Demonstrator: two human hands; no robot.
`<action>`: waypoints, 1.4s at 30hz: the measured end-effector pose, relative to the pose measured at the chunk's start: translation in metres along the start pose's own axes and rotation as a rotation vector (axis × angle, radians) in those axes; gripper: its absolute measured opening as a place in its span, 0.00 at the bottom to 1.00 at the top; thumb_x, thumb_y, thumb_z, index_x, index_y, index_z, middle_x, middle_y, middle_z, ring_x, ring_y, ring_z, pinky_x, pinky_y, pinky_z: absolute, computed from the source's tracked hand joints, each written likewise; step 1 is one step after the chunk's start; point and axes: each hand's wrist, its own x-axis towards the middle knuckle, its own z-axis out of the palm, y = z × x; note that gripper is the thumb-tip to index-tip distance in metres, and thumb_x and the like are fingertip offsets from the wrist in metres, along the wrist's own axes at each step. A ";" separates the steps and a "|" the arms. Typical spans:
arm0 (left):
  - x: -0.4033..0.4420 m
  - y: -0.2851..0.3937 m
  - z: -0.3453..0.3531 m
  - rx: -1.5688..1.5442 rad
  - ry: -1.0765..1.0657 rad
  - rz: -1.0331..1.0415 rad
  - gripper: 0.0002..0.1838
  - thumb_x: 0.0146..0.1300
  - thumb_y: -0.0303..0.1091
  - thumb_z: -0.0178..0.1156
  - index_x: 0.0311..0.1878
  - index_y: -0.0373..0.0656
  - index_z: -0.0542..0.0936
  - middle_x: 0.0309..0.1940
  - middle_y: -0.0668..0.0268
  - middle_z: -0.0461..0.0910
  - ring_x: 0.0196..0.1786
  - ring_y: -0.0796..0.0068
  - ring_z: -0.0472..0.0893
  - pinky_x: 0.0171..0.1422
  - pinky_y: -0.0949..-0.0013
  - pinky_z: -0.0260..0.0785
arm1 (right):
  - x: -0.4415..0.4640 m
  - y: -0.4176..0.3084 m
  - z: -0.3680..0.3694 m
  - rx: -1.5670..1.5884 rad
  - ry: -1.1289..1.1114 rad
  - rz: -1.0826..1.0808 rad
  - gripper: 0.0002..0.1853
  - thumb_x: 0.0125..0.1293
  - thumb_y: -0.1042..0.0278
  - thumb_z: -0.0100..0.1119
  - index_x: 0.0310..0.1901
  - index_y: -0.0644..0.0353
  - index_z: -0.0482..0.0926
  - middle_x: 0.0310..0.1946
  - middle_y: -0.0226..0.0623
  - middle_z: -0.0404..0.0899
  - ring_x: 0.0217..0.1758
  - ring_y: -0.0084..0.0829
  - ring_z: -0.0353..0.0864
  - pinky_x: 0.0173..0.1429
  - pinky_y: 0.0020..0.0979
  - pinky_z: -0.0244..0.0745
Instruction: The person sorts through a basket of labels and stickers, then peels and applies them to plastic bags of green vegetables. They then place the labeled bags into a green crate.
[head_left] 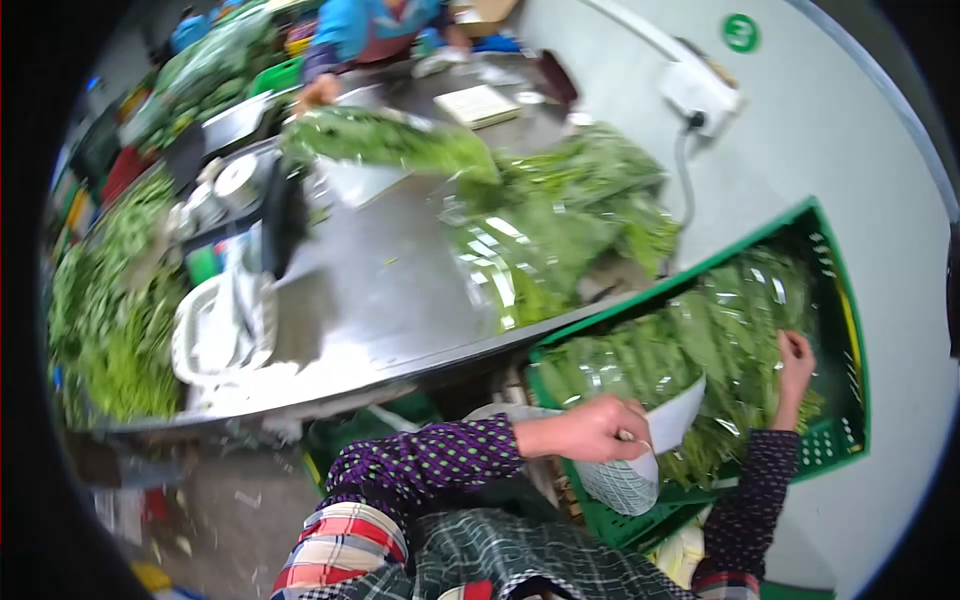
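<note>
My left hand [590, 430] is closed on a roll of labels [622, 486], with a white strip [676, 414] sticking out from it over the green crate. The green crate [845, 330] holds a row of clear bags of leafy greens [690, 330]. At the crate's right part, my right hand [795, 362] is over the bagged greens, thumb and fingertips close together; whether anything is between them is too small to tell. More bagged greens [560, 210] lie on the metal table [370, 290], left of the crate.
Across the table a co-worker in blue [345, 35] holds a bag of greens [390, 140]. A white basket [225, 330], a scale-like device and loose greens [120, 300] are at the left. A wall socket with a plug [697, 118] is at the upper right.
</note>
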 end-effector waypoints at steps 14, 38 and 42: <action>-0.244 0.127 -0.054 0.306 1.017 -0.400 0.07 0.49 0.21 0.60 0.34 0.36 0.82 0.35 0.59 0.82 0.38 0.70 0.81 0.44 0.72 0.71 | -0.195 -0.351 0.325 0.790 -1.185 -0.112 0.15 0.56 0.76 0.61 0.46 0.68 0.75 0.39 0.36 0.77 0.42 0.25 0.78 0.47 0.24 0.74; -0.258 0.132 -0.055 0.380 1.165 -0.689 0.06 0.53 0.20 0.57 0.34 0.30 0.81 0.31 0.61 0.80 0.31 0.74 0.75 0.39 0.72 0.67 | -0.293 -0.352 0.489 0.479 -0.962 -0.358 0.24 0.36 0.58 0.73 0.30 0.71 0.78 0.26 0.54 0.78 0.32 0.47 0.79 0.41 0.39 0.74; -0.243 0.124 -0.067 0.150 0.902 -0.628 0.06 0.53 0.21 0.59 0.34 0.30 0.80 0.31 0.60 0.80 0.32 0.74 0.75 0.39 0.72 0.68 | -0.212 -0.327 0.307 0.596 -0.891 -0.413 0.19 0.42 0.61 0.72 0.28 0.68 0.76 0.20 0.48 0.74 0.23 0.36 0.75 0.30 0.37 0.67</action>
